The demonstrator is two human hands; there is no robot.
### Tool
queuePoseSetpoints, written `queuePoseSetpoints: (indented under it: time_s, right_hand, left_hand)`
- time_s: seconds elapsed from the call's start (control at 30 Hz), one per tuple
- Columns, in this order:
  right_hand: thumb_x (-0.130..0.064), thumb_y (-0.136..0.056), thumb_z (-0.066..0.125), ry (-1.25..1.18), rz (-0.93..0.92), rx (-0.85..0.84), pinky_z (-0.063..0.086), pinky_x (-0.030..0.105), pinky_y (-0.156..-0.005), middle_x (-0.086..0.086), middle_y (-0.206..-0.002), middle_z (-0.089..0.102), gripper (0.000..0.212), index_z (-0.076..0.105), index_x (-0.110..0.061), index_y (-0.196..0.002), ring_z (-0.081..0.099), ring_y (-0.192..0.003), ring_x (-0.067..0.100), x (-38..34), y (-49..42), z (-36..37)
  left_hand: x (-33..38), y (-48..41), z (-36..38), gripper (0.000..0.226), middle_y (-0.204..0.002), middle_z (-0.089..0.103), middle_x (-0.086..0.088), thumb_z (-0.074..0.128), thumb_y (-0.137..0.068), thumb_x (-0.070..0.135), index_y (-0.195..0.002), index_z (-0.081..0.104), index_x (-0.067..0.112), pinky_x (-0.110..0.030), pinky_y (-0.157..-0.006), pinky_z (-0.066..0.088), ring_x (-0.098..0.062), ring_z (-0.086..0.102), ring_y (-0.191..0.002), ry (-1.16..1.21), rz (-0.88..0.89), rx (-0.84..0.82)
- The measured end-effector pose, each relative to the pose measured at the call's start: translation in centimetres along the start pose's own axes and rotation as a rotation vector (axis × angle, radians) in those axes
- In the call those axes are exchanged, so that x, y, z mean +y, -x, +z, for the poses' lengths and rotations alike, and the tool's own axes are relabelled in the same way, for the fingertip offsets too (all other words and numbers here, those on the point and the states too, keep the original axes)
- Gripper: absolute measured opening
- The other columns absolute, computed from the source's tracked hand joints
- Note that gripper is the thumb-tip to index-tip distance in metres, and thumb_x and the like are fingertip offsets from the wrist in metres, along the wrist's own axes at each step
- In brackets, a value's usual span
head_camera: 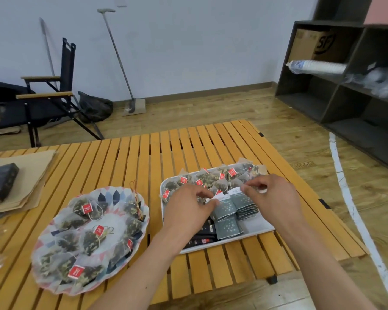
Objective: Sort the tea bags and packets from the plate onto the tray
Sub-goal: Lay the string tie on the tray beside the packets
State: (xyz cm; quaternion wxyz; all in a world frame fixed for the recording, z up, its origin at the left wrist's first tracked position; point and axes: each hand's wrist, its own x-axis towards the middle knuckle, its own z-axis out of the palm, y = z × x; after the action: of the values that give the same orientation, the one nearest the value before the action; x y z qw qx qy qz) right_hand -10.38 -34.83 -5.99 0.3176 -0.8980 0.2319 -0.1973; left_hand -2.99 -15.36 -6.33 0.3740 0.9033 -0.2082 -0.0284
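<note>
A patterned plate (pixel 130 193) on the left of the slatted table holds several mesh tea bags (pixel 87 240) with red tags. To its right a white tray (pixel 259 228) carries a row of mesh tea bags (pixel 213 177) at the back, grey-green packets (pixel 227 225) in the middle and black packets (pixel 203 239) at the front. Both hands are over the tray. My left hand (pixel 188 209) pinches the top edge of a grey-green packet (pixel 224 208). My right hand (pixel 271 195) pinches the top of the stacked grey-green packets (pixel 242 201) beside it.
Brown paper sheets (pixel 23 182) and a black box (pixel 1 181) lie at the table's far left. A folding chair (pixel 47 95), a dustpan (pixel 134 106) and dark shelves (pixel 345 86) stand on the floor beyond. The table's right edge (pixel 329 211) runs close to the tray.
</note>
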Motion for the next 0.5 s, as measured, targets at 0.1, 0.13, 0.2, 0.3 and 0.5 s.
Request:
queuePoseSetpoints:
  time_s: [0.1,0.13,0.2,0.3,0.5]
  right_hand:
    - [-0.038,-0.087,0.077,-0.069,-0.076,0.05,0.049,0.019,-0.065,-0.02,-0.083,0.069,0.008,0.077,-0.03,-0.086,0.063,-0.077,-0.004,-2.2,0.5,0.6]
    - [-0.036,-0.086,0.077,-0.099,-0.1,0.038,0.048,0.017,-0.065,-0.021,-0.08,0.069,0.005,0.076,-0.032,-0.083,0.063,-0.075,-0.005,-3.2,0.7,1.0]
    - [-0.033,-0.087,0.077,-0.161,-0.147,-0.028,0.047,0.012,-0.065,-0.023,-0.078,0.069,0.006,0.074,-0.036,-0.083,0.064,-0.073,-0.006,-5.5,1.1,2.3]
    - [-0.035,-0.088,0.075,-0.17,-0.232,-0.171,0.054,0.019,-0.071,-0.022,-0.081,0.072,0.003,0.076,-0.034,-0.09,0.066,-0.074,-0.004,-9.2,1.6,5.1]
    - [-0.038,-0.09,0.063,0.105,-0.365,-0.325,0.053,0.026,-0.061,-0.009,-0.085,0.074,0.016,0.077,-0.029,-0.093,0.068,-0.079,0.012,-15.6,2.4,12.2]
  left_hand:
    - [-0.9,0.3,-1.9,0.014,-0.088,0.069,0.018,0.077,-0.087,0.041,-0.098,0.071,0.035,-0.029,-0.07,0.055,0.001,0.064,-0.075,0.072,0.023,0.033]
    - [-1.3,0.3,-2.7,0.014,-0.083,0.068,0.016,0.076,-0.087,0.04,-0.098,0.068,0.035,-0.032,-0.069,0.056,-0.001,0.065,-0.071,0.085,0.029,0.047]
    - [-2.4,0.6,-4.6,0.014,-0.075,0.067,0.014,0.074,-0.088,0.042,-0.096,0.064,0.036,-0.032,-0.064,0.055,-0.002,0.064,-0.064,0.049,0.044,0.075]
    - [-5.0,0.8,-8.0,0.011,-0.072,0.066,0.015,0.074,-0.09,0.039,-0.087,0.065,0.034,-0.027,-0.061,0.05,0.0,0.061,-0.063,-0.042,-0.005,0.132]
    - [-11.1,1.3,-13.1,0.016,-0.075,0.069,0.006,0.071,-0.093,0.03,-0.079,0.065,0.028,-0.025,-0.053,0.042,-0.012,0.07,-0.067,-0.105,-0.242,0.212]
